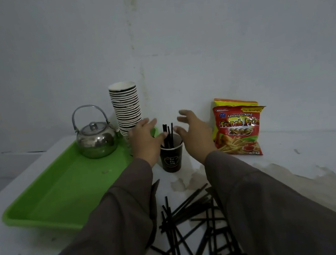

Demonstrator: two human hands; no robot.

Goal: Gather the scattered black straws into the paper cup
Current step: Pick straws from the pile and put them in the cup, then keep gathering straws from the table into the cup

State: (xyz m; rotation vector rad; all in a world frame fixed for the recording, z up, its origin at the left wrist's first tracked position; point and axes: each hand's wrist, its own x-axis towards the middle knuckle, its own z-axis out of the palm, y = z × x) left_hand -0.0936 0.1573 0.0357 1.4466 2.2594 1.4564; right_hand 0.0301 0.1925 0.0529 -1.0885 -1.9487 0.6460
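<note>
White counter (pixel 295 146), stained and worn at lower right of frame. Green plastic tray (pixel 63 189), rectangular with a raised rim, at left centre. Loose black straws (pixel 189 226), thin and straight, crisscrossed in a pile at bottom centre between the two brown sleeves. Red-and-yellow snack bag (pixel 238 130) upright at right centre, printed "Kentang Goreng French Fries 2000". Shiny metal kettle (pixel 96 141), round, hoop handle, on the tray's far end. Tall stack of paper cups (pixel 126 107) behind it, ribbed rims. Left hand (pixel 145 140) and right hand (pixel 193 131) flank the cup, fingers spread and released, gripping nothing. Dark paper cup (pixel 171 158), centre frame, logo unreadable, several straws standing upright inside.
</note>
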